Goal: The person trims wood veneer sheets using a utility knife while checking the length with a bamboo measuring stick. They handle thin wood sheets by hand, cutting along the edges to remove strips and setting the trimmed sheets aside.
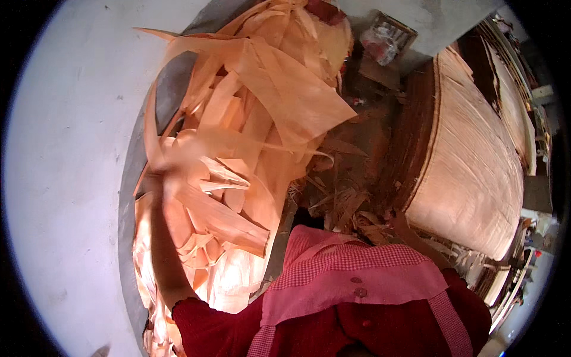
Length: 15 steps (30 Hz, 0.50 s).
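A heap of thin, peach-coloured wood veneer pieces [297, 95] lies along the left wall, many of them curled, split or torn. My left hand [163, 172] is over the left side of this heap, smeared by motion, so I cannot see whether its fingers grip anything. A narrow veneer strip [262, 143] beside it is blurred as well. My right hand [394, 219] is low at the near corner of a tall stack of veneer sheets [470, 160]. Its fingers are small and dim, and their closure is unclear.
Shreds of veneer [348, 205] litter the dark floor between heap and stack. At the far end, a small crate-like frame [395, 33] stands by the wall with a clear plastic bag [379, 44]. More sheet stacks [511, 95] rise at right. A pale wall [71, 149] borders the left.
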### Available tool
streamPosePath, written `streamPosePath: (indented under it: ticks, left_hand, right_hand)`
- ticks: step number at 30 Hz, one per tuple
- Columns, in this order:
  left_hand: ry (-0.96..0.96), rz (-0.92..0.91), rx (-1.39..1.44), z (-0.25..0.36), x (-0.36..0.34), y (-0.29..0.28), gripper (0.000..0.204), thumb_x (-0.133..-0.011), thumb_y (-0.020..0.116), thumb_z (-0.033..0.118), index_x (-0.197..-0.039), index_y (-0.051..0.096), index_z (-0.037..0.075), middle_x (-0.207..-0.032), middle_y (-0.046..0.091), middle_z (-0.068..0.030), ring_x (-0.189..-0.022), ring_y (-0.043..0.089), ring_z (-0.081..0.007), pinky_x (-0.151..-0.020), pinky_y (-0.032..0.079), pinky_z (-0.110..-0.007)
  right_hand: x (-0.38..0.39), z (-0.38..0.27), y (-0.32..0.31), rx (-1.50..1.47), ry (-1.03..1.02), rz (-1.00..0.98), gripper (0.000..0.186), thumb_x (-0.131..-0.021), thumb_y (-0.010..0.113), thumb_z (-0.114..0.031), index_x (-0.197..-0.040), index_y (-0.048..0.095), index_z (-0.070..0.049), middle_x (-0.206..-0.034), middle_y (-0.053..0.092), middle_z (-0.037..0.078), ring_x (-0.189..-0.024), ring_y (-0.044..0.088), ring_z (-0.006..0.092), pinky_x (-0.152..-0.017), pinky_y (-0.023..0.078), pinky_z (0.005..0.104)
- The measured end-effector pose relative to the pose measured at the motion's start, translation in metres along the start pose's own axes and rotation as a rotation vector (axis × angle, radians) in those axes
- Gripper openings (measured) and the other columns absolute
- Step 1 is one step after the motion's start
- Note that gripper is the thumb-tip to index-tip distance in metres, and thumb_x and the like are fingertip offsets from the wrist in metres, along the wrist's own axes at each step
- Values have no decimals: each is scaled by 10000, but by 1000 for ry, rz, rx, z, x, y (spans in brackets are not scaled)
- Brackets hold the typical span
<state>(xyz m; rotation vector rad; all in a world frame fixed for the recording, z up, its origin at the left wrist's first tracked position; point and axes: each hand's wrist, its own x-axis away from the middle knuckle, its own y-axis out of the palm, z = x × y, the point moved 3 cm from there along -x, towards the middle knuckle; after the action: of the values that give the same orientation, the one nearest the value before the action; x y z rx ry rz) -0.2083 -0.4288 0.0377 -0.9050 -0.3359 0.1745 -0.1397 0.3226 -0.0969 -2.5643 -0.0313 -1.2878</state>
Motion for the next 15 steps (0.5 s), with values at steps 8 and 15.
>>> streamPosePath:
  ticks: [8, 15]
  left_hand:
    - [-88, 933, -835, 2, -62, -20, 743, -757, 566, 426, -1330, 217, 106, -1381, 155, -186, -1246, 205, -377, -908, 278, -547]
    - [-203, -120, -342, 50, -216, 33, 330, -777, 571, 212, -1082, 548, 90, -904, 605, -142, -859, 585, -288, -751, 455, -381]
  right_hand:
    - [-86, -118, 55, 709, -572, -98, 258, -847, 469, -112, -1096, 465, -47, -845, 523, 88, -690, 515, 157, -562, 428, 290]
    - [-270, -265, 111, 409, -864, -18, 329, -831, 524, -111, -1151, 454, -71, -1108, 440, 106, -839, 512, 181, -721, 434, 304]
